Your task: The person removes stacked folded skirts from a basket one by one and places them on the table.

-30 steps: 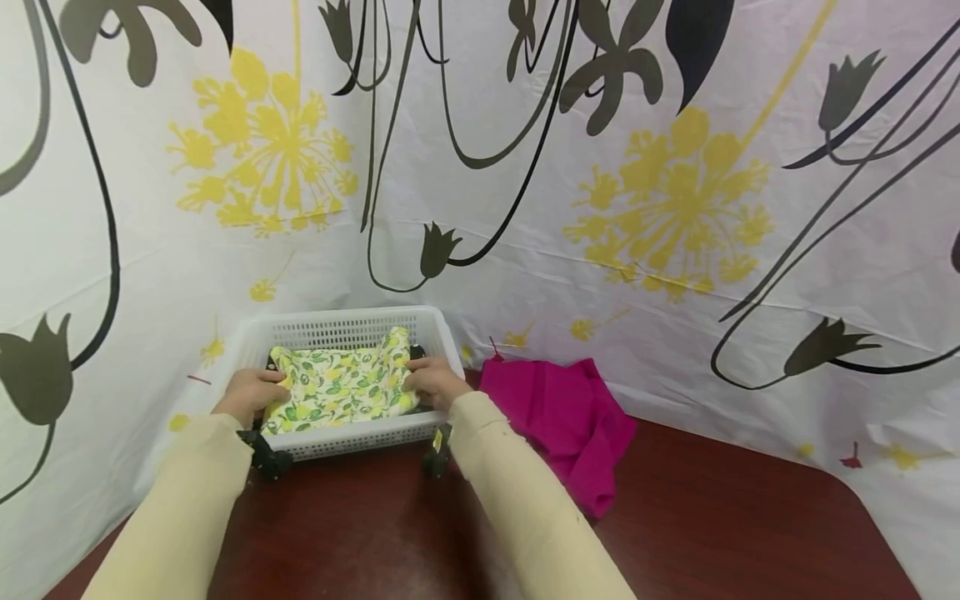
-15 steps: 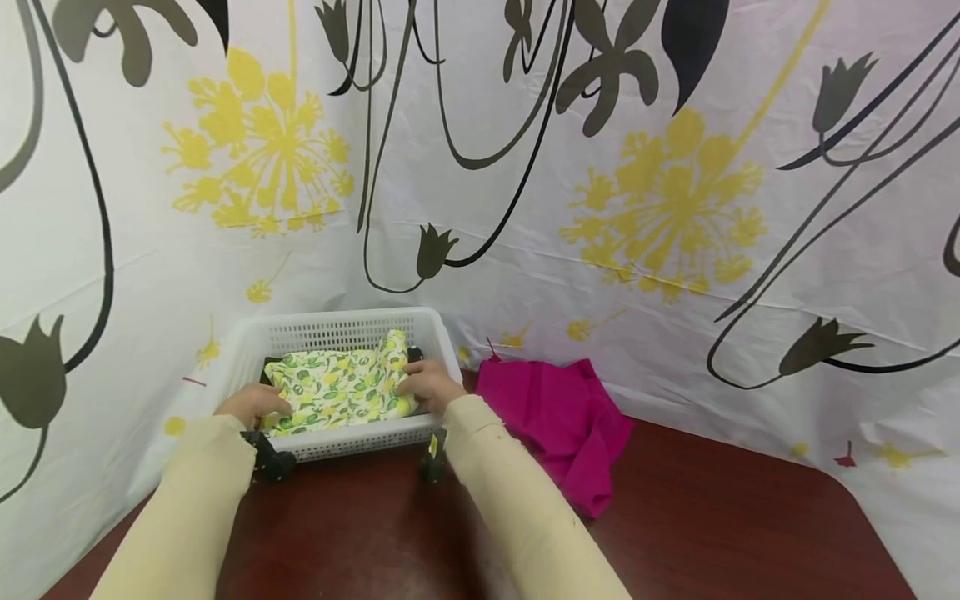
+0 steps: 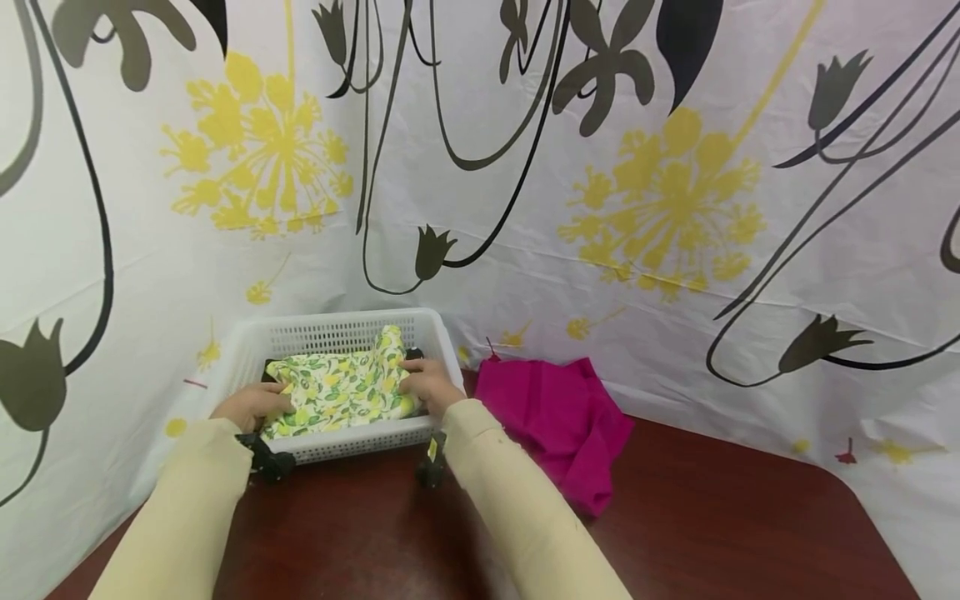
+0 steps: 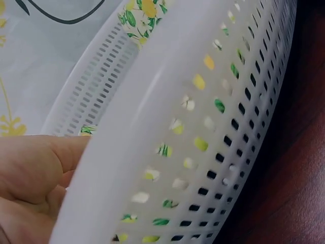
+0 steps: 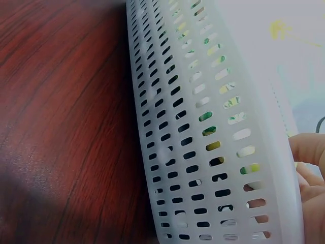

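Observation:
A cloth with a yellow lemon and green leaf print lies inside a white perforated plastic basket. My left hand reaches over the near left of the basket and pinches the cloth's left edge. At the opposite side my right hand holds the right edge, where a fold stands up. In the left wrist view the basket wall hides much of the left hand. Only the thumb and part of the right hand show past the rim in the right wrist view.
A crumpled magenta cloth lies right of the basket on the dark red wooden table. Dark items show beneath the printed cloth at its corners. A white sheet with printed flowers hangs behind, close to the basket's back.
My left fingers loosened and shifted along the cloth's left edge, then closed on it again. The raised fold at the right leans slightly further left. The basket and magenta cloth stay put.

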Demonstrator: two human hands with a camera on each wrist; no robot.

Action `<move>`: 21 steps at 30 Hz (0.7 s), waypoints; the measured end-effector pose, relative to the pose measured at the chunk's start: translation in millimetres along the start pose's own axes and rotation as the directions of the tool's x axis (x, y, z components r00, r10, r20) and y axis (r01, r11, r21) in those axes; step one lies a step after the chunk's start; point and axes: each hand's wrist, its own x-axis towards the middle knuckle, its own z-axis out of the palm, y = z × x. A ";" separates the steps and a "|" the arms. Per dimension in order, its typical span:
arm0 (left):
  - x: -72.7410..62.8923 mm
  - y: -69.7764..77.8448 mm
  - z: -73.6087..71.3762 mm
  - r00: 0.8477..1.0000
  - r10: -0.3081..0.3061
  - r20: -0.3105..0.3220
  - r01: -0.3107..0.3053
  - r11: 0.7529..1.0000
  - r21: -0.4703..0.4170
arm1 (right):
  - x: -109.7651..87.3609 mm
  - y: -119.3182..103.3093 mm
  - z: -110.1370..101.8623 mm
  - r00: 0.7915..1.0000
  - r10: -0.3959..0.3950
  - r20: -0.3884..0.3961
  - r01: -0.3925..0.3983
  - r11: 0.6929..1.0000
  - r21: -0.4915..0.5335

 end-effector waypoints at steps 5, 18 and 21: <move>-4.4 0.5 -1.5 0.999 0.017 -0.035 -0.019 0.998 -0.054 | -1.9 0.4 -2.1 0.999 -0.029 -0.012 0.030 0.998 0.049; -15.4 2.4 -7.8 0.996 0.085 -0.041 -0.089 0.991 -0.100 | -10.9 -15.8 -11.9 0.997 -0.079 -0.008 0.079 0.994 0.079; -16.0 5.7 -9.6 0.997 0.063 -0.043 -0.067 0.992 -0.106 | -13.6 -19.9 -13.2 0.996 -0.088 -0.021 0.089 0.994 0.057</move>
